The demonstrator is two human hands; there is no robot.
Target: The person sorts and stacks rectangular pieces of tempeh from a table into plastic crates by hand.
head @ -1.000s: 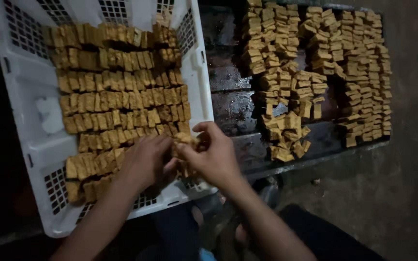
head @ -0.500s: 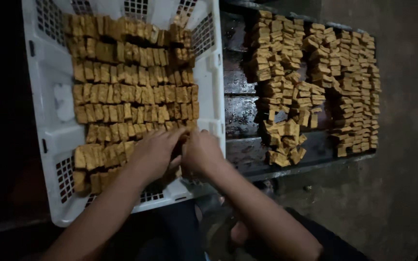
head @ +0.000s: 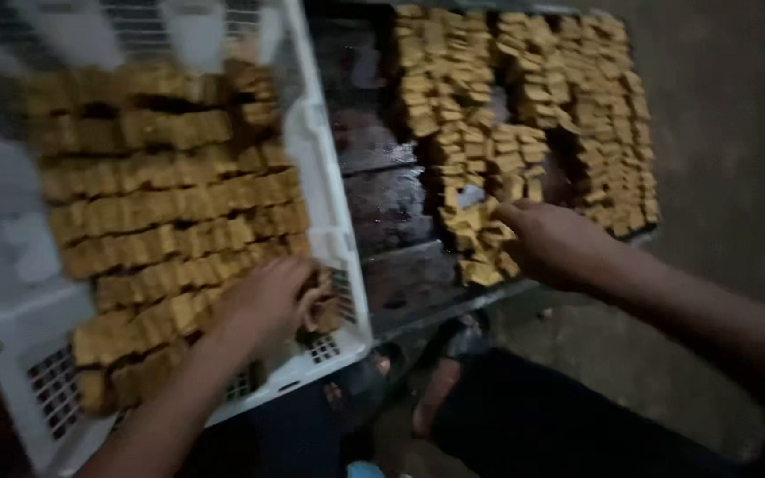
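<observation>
A white crate (head: 325, 190) with slotted walls fills the left side, tilted toward the viewer, and holds tan blocks (head: 170, 190) packed on edge in rough rows across its floor. The rows nearest the bottom edge are looser. The left hand (head: 263, 305) lies palm down on those near rows by the crate's right corner, fingers curled over a few blocks; the blur makes it hard to tell whether it grips any, though it looks loosely closed on them. Right of the crate runs a dark, wet-looking board (head: 387, 208), bare in a strip beside the crate wall. Farther right, the board carries a heap (head: 524, 133) of the same tan blocks, stacked unevenly in columns. The right hand (head: 555, 239) reaches from the lower right, forearm stretched across, fingers bent onto the heap's near end, touching loose blocks there. Grey floor (head: 719, 177) lies at far right.
</observation>
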